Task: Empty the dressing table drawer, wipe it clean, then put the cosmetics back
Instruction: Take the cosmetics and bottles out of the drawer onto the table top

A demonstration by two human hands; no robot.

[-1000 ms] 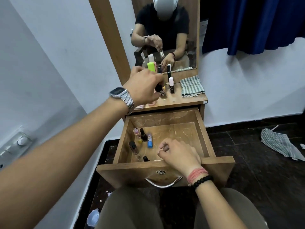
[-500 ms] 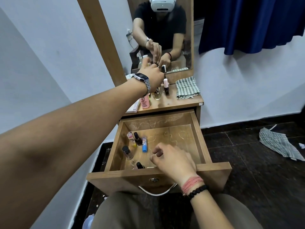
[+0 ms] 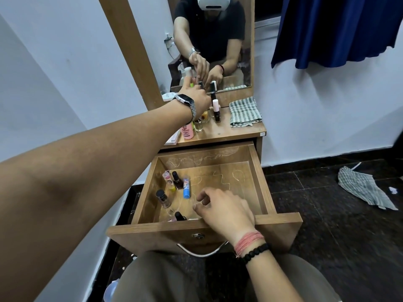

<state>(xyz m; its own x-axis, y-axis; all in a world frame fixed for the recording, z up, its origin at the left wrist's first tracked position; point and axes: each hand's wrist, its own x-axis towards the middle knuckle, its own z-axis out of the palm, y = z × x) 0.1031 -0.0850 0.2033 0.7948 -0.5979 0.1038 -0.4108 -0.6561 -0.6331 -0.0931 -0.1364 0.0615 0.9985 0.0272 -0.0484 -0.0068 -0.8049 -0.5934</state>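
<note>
Around me the dressing table top point(image 3: 239, 132) carried a folded checked cloth point(image 3: 244, 112) at the right, a pink-capped bottle point(image 3: 216, 111) beside it, a small clear bottle point(image 3: 198, 125) and a pink tube point(image 3: 188, 131) near the front left. A mirror point(image 3: 229, 40) stood behind them. A second checked cloth point(image 3: 366, 187) lay on the dark floor, well apart to the right, and a blue curtain point(image 3: 338, 29) hung above it. My own outstretched left forearm crossed the left part of the view and covered much of the tabletop's left edge.

The drawer point(image 3: 257, 182) stood pulled out, dusty inside, with cosmetics along its left side: a dark nail polish bottle point(image 3: 177, 180), a blue tube point(image 3: 186, 188), a clear bottle with a black cap point(image 3: 162, 198) and another black-capped bottle point(image 3: 180, 215) against the front wall.

My left hand point(image 3: 194, 98) reached among the bottles at the back of the table, fingers point(image 3: 201, 91) bent toward a dark-capped one; I cannot tell whether they gripped it. My right hand point(image 3: 224, 208) hung inside the drawer's front, fingers curled inward, and what they held, if anything, was hidden.

Compared with a second before, my left hand had gone further back toward the mirror, while my right hand had stayed in the same place.
</note>
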